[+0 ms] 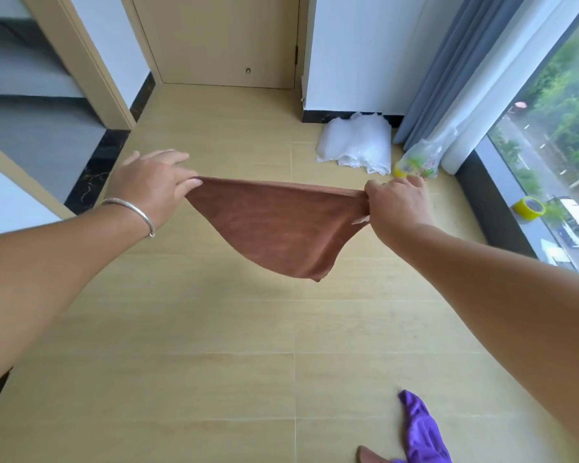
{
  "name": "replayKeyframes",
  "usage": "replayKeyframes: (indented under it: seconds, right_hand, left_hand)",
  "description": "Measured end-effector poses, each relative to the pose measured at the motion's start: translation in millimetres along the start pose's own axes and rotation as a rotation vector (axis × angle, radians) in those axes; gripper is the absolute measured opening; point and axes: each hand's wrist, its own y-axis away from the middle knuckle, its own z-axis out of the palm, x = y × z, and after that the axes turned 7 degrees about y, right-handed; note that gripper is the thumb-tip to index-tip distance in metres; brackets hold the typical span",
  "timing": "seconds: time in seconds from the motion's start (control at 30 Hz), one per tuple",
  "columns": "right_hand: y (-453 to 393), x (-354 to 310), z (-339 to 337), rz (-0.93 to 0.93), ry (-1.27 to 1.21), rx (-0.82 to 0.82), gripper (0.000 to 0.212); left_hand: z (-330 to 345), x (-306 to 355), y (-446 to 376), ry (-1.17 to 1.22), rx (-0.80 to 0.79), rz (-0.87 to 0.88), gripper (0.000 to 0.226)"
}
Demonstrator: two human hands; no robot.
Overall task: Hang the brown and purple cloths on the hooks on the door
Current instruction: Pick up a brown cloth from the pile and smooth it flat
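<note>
Purple cloth (422, 429) lay crumpled on the floor (214, 329) at the bottom edge, below the right forearm, partly cut off by the frame; not hung yet. A pinkish pointed thing (370, 455) beside it, too cropped to identify. Further out, brown cloth (281, 225) was held in the air between both hands, top edge stretched left-right, rest sagging to a point. Left hand (151, 185) pinched the left corner, other fingers fairly straight; bracelet (131, 210) on that wrist. Right hand (395, 205) was clenched around the bunched right corner. Door (214, 38) stood straight ahead, well beyond the cloth, so the carry looked forward and up. Only the door's lower part showed; hooks were out of frame, height unknown. White plastic bags (355, 145) by the wall, tape roll (528, 207) on the sill.
</note>
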Motion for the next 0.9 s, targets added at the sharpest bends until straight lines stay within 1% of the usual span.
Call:
replayKeyframes:
  seconds: [0.03,0.07,0.17,0.23,0.3,0.4,0.47,0.53,0.6,0.67,0.77,0.83,0.87,0.9]
  right_hand:
    - [11,3,5,-0.014,-0.006,-0.021,0.010]
    - [24,4,15,-0.033,-0.014,-0.046,0.015]
    - [75,-2,62,-0.107,-0.066,-0.116,0.025]
    - [119,-12,103,-0.171,-0.107,-0.177,0.024]
    - [164,-23,142,-0.198,-0.128,-0.231,0.026]
    - [236,-40,203,-0.227,-0.118,-0.333,0.041]
    - [279,-50,238,-0.247,-0.106,-0.413,0.046]
    - [324,-62,273,-0.270,-0.092,-0.512,0.039]
    - [362,-70,298,-0.273,-0.107,-0.567,0.022]
    - [399,-79,320,-0.280,-0.110,-0.628,0.014]
    - [442,-87,344,-0.296,-0.115,-0.716,0.021]
    - [461,-92,353,-0.305,-0.110,-0.785,0.021]
    - [468,-94,358,-0.302,-0.132,-0.793,0.021]
    - [472,-96,362,-0.304,-0.146,-0.775,0.026]
  left_hand:
    - [3,3,13,0.001,-0.024,-0.006,0.029]
    - [7,5,29,0.000,-0.062,-0.016,0.029]
    - [38,10,91,-0.008,-0.214,-0.048,0.029]
    - [70,15,141,-0.028,-0.315,-0.084,0.029]
    - [108,18,190,-0.032,-0.380,-0.123,0.028]
    - [171,25,269,-0.006,-0.481,-0.187,0.026]
    - [209,29,319,0.007,-0.549,-0.215,0.026]
    - [245,34,367,0.021,-0.634,-0.222,0.026]
    - [272,39,407,0.061,-0.669,-0.224,0.024]
    - [296,44,443,0.075,-0.713,-0.234,0.024]
    - [323,47,492,0.100,-0.803,-0.235,0.026]
    - [336,50,516,0.103,-0.870,-0.231,0.026]
    - [340,51,524,0.116,-0.878,-0.241,0.024]
    - [345,53,528,0.128,-0.872,-0.251,0.020]
